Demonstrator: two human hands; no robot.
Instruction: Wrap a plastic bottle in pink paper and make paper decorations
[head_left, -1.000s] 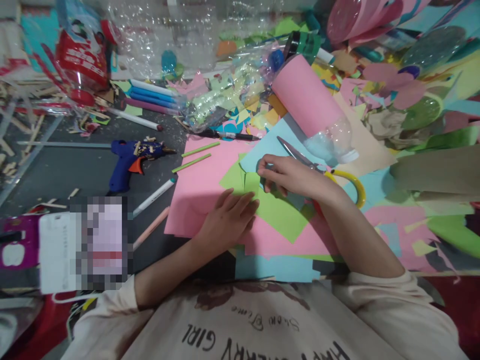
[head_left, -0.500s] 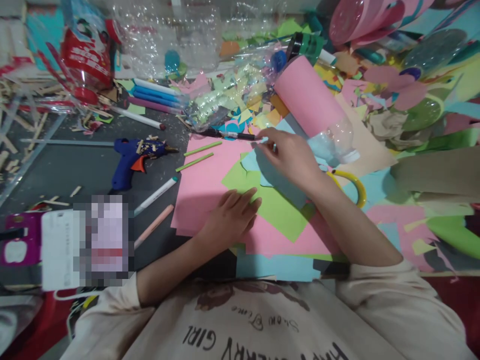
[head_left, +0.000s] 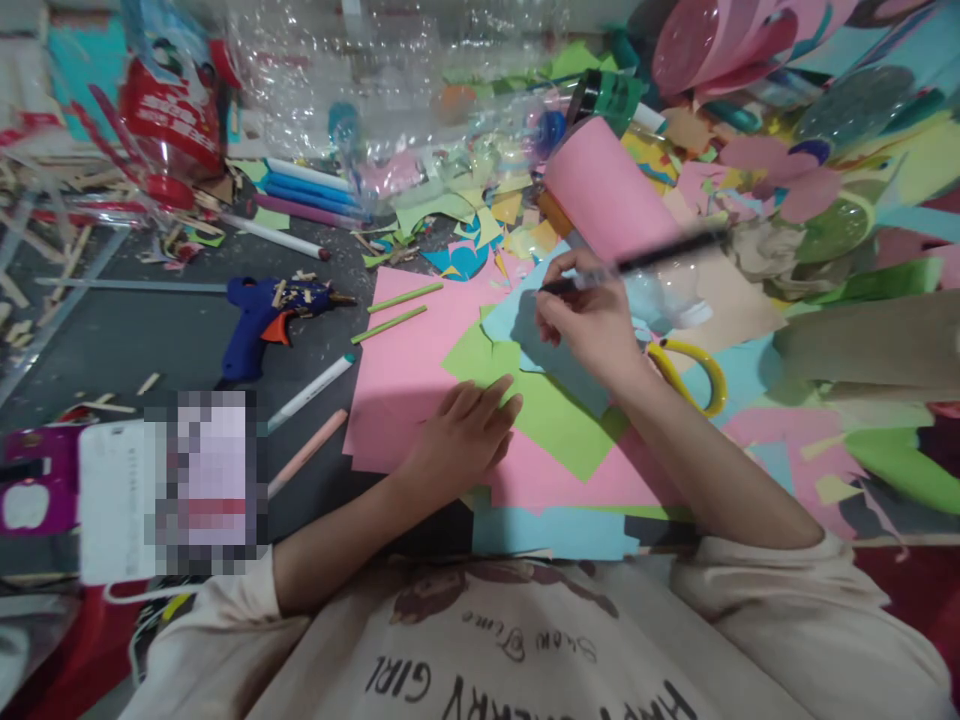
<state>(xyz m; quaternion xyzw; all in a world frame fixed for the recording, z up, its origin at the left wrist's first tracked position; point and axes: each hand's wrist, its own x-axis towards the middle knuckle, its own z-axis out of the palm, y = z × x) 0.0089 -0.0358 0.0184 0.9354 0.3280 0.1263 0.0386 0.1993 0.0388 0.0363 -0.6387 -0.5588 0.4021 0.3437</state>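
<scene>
My right hand (head_left: 583,315) is closed around a black pen (head_left: 667,252), blurred by motion, whose far end points up and right. It hovers over blue paper (head_left: 512,318) that lies on a green sheet (head_left: 566,428). My left hand (head_left: 466,430) rests flat, fingers stretched out, across the green sheet and the pink paper (head_left: 386,400). Two thin green strips (head_left: 390,324) lie at the pink paper's upper left. Yellow-handled scissors (head_left: 709,372) are right of my right hand, their blades hidden.
At left lie a blue glue gun (head_left: 251,325), a white marker (head_left: 315,390) and a pink stick-like marker (head_left: 307,450). A pink-wrapped plastic bottle (head_left: 611,190) lies behind my right hand. Paper scraps (head_left: 469,255) and clear plastic (head_left: 300,70) crowd the back.
My right hand has picked up the black pen from the back edge of the pink paper and drawn it nearer, turning it up to the right. My left hand stays put.
</scene>
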